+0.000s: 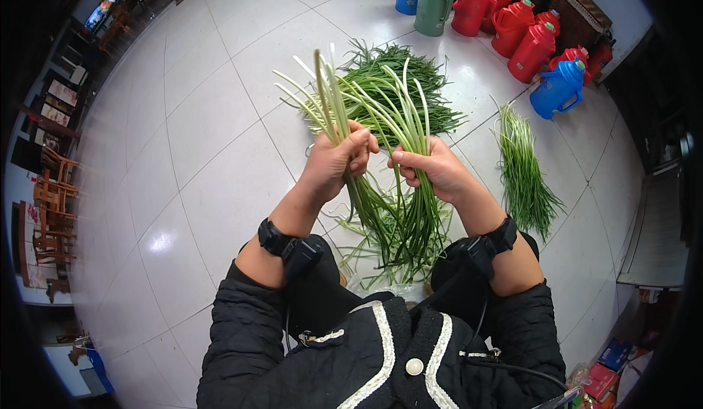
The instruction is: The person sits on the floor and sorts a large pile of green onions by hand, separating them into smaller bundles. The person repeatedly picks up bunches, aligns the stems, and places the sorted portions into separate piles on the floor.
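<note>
My left hand [338, 161] is closed around a bunch of garlic chives [334, 105], pale stems pointing up and green leaves hanging below the fist. Close beside it, my right hand [433, 169] grips a second bunch of chives [419, 222], also stems up, with the thumb across them. The leaves of both bunches mingle underneath. Beyond my hands a large heap of chives [421, 79] lies on the floor. Loose leaf scraps [359, 239] are scattered below, between my knees. To the right lies a separate, neatly aligned bundle of chives [525, 178].
Red thermos flasks [532, 51], a green one [434, 5] and a blue one [559, 89] stand at the far right. Pale floor tiles [212, 153] stretch to the left, toward wooden chairs [55, 196]. Colourful packages [604, 380] sit at the lower right.
</note>
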### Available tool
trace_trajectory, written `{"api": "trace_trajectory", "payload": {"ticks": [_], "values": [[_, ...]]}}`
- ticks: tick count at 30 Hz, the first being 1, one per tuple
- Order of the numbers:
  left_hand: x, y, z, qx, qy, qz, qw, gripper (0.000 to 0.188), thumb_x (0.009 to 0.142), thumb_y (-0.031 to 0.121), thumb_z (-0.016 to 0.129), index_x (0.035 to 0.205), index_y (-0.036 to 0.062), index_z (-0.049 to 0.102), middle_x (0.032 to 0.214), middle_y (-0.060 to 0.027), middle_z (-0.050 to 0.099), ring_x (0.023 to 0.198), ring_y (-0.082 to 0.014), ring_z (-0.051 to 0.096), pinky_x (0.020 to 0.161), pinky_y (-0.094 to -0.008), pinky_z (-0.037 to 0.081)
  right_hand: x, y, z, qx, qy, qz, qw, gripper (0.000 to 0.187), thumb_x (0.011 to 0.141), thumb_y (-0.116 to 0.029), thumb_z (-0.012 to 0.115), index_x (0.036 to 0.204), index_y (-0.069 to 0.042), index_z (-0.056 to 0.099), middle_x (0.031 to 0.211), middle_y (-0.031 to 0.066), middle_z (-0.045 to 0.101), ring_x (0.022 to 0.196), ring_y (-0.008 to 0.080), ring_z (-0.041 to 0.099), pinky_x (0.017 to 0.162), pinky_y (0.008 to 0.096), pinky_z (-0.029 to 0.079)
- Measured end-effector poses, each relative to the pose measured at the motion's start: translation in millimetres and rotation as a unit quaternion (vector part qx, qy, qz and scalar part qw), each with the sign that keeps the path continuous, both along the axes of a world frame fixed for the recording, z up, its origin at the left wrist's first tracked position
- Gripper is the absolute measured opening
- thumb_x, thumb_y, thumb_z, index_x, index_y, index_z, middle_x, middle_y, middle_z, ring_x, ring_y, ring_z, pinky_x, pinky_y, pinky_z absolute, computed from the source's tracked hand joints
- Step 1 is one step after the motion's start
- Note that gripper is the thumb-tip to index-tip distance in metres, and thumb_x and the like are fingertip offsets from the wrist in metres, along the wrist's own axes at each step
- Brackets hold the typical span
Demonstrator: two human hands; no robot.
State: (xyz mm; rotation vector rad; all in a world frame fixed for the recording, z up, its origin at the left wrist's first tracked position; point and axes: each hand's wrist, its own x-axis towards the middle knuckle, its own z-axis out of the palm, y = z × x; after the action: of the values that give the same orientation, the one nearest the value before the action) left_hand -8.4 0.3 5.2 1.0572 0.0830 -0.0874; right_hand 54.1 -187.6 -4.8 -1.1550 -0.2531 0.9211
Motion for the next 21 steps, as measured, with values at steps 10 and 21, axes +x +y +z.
{"api": "trace_trajectory", "payload": {"ticks": [10,21], "values": [[-3,-9,-2,0.182,-0.002,0.022,0.983,0.012,0.083,0.010,0.064,0.085,0.0003,0.057,0.061,0.0009,0.050,0.048,-0.0053,0.042,0.042,-0.0204,0.033,-3,4,0,-0.022,-0.032,-0.014,0.999,0.008,0.080,-0.007,0.065,0.084,-0.003,0.059,0.071,0.0013,0.057,0.055,0.0057,0.049,0.045,0.0201,0.039],[3,16,6,-0.037,-0.017,0.045,0.998,0.005,0.086,0.011,0.050,0.086,0.0077,0.047,0.065,-0.0038,0.051,0.043,-0.0069,0.035,0.041,-0.0208,0.031,4,-2,-3,-0.001,0.030,-0.054,0.998,0.013,0.080,-0.005,0.062,0.093,-0.002,0.058,0.073,-0.0011,0.053,0.059,0.0060,0.048,0.049,0.0208,0.039]]}}
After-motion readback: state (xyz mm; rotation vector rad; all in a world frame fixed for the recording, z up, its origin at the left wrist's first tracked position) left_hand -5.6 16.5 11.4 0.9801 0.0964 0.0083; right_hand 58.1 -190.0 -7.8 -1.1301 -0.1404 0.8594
